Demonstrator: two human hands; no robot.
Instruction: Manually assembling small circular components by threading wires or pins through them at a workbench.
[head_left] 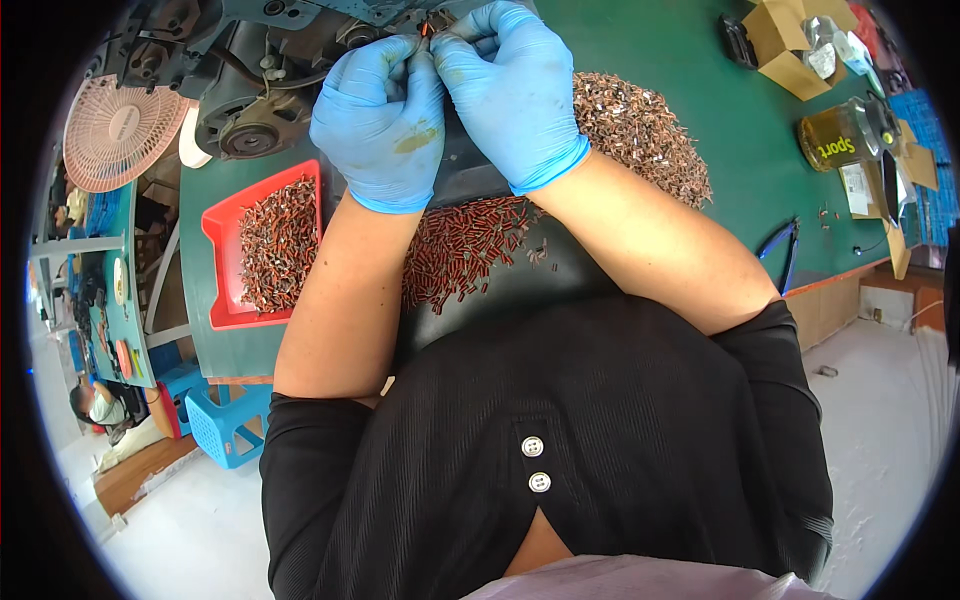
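Both my hands wear blue gloves and meet at the top middle of the view. My left hand (385, 125) and my right hand (510, 90) pinch one small reddish part (427, 30) between their fingertips, close to a dark machine (290, 70). Below my wrists a heap of small red-brown parts (465, 245) lies on a black mat (545, 275). A red tray (222, 262) to the left holds more of the same parts. A bigger pile of darker parts (640, 130) lies to the right on the green table (650, 50).
A pink fan guard (120, 130) stands at the far left. Cardboard boxes (790, 45), a dark jar (835, 140) and blue-handled pliers (782, 250) sit on the right of the table. A blue stool (230, 420) is under the table edge; another person (95, 405) sits lower left.
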